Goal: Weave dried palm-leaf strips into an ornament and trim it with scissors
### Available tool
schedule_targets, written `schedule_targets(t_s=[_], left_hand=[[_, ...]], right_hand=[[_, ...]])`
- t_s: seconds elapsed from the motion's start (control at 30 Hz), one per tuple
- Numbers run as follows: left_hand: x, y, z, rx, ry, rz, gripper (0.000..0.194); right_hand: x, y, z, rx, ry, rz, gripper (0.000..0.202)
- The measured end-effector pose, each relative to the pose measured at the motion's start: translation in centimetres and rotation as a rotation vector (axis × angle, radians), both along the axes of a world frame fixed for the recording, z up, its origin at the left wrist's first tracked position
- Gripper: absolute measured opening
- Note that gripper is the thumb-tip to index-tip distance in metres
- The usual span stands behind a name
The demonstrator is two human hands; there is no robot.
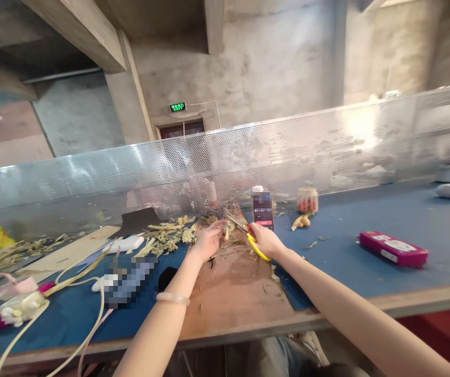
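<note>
My right hand (265, 242) is closed round the yellow handles of a pair of scissors (257, 248). The blades are parted a little and point up and left, towards my left hand (209, 242). Pinched in the left fingers is a small pale piece of dried plant (227, 230), partly hidden by them. Both hands are above a brown board (225, 309) strewn with dry stalks and scraps. At its far end lies a heap of trimmings (221, 211). A pile of dried plants (173, 233) sits just left of the board.
A phone (262, 212) stands upright behind my right hand. Rightward on the blue table (335, 262) are a jar (307, 200) and a magenta box (393, 249). Pale cables (101, 293) trail over the left front edge. A perforated metal screen (272, 152) runs along the back.
</note>
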State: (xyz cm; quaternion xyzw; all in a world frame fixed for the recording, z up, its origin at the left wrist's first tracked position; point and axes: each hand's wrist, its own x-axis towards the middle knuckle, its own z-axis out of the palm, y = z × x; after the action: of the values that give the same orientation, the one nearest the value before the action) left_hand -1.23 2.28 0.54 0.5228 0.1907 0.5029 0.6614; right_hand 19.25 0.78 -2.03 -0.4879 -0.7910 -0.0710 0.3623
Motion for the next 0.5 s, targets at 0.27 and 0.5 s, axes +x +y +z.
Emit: schedule_targets(t_s=[0.27, 0.5], left_hand=[[-0.61, 0.92, -0.53, 0.025, -0.063, 0.000, 0.034], [-0.65, 0.83, -0.39, 0.009, -0.065, 0.021, 0.020]], right_hand=[[-0.22, -0.80, 0.66, 0.011, -0.072, -0.079, 0.023], [0.17, -0.43, 0.49, 0.009, -0.101, -0.086, 0.025]])
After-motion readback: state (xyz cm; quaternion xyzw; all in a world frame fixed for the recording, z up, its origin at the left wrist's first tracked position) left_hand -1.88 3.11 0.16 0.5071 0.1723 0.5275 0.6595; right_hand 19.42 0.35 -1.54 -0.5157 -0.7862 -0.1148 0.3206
